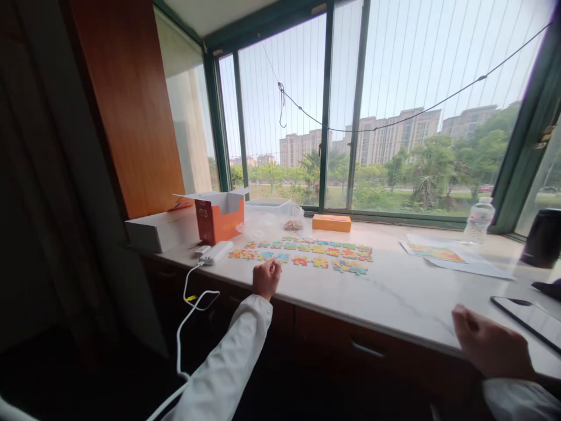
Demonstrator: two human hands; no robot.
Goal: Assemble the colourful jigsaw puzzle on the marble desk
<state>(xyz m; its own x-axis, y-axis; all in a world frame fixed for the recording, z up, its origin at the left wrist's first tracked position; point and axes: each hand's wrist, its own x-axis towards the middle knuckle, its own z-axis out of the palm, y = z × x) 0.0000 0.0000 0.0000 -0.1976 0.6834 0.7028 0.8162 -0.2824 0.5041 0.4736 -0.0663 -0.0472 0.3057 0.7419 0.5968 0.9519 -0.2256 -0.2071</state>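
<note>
Puzzle pieces (319, 262) in yellow, red, green and blue lie in several rows on the white marble counter (307, 301). My left hand (265, 279) is closed in a loose fist at the front of these rows, close to a light blue piece (283, 258). Nothing shows between its fingers. Far to the right, my right hand (491, 344) is also curled shut by the counter's front edge, with nothing visible in it. The nearest thing to it is a dark-screened phone (528, 318).
An open orange box (219, 217), a white power strip (217, 252) with a cable, a plastic bin (272, 206) and a small orange box (332, 223) stand left and behind. Rightward are papers with a colourful picture (438, 252), a water bottle (479, 221) and a black cup (542, 237).
</note>
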